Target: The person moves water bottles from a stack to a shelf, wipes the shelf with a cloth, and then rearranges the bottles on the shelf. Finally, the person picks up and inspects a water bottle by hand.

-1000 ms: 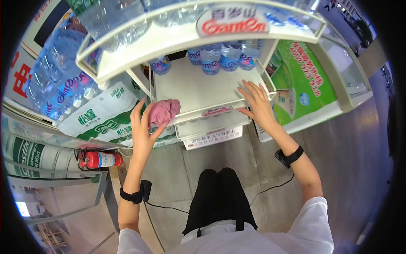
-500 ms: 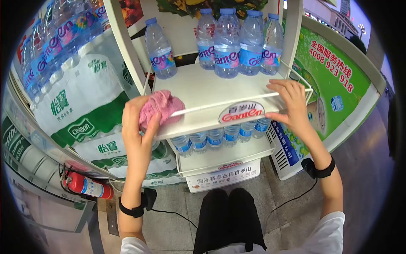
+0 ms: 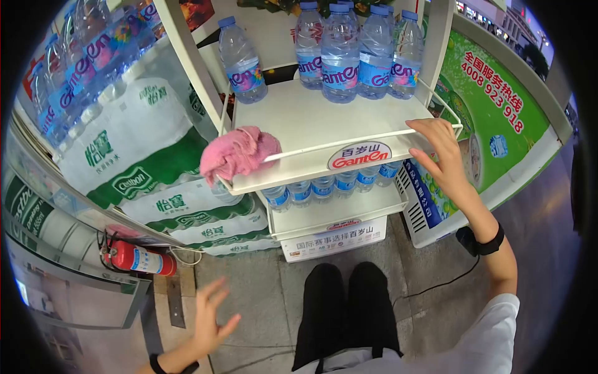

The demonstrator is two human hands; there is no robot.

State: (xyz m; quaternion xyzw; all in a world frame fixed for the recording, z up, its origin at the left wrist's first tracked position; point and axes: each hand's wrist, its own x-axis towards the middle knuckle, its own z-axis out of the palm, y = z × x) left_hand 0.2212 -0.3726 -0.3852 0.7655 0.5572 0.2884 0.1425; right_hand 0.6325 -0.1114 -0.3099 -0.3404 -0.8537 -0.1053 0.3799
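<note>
A crumpled pink cloth [image 3: 243, 153] hangs over the front left corner of the white shelf [image 3: 299, 124], partly across its wire rail [image 3: 349, 142]. My left hand [image 3: 210, 321] is low at the left, away from the shelf, holding nothing, its fingers spread. At the right end of the rail is my right hand [image 3: 441, 156], fingers stretched over the rail and thumb apart in front of the panel. It appears to rest there without closing round anything. On the shelf stand a single water bottle [image 3: 242, 62] at the left and several more bottles [image 3: 340, 56] at the back right.
A lower shelf [image 3: 336, 215] holds several bottles above a white box [image 3: 336, 240]. Wrapped bottle packs [image 3: 134, 143] are stacked at left. Below them stands a red fire extinguisher [image 3: 143, 258]. A green-sided chest [image 3: 492, 93] borders the right. Thin cables cross the paving.
My left hand has let go of the pink cloth and dropped down toward me. The cloth stays on the shelf corner. My right hand remains at the rail, its fingers drawn slightly toward the right.
</note>
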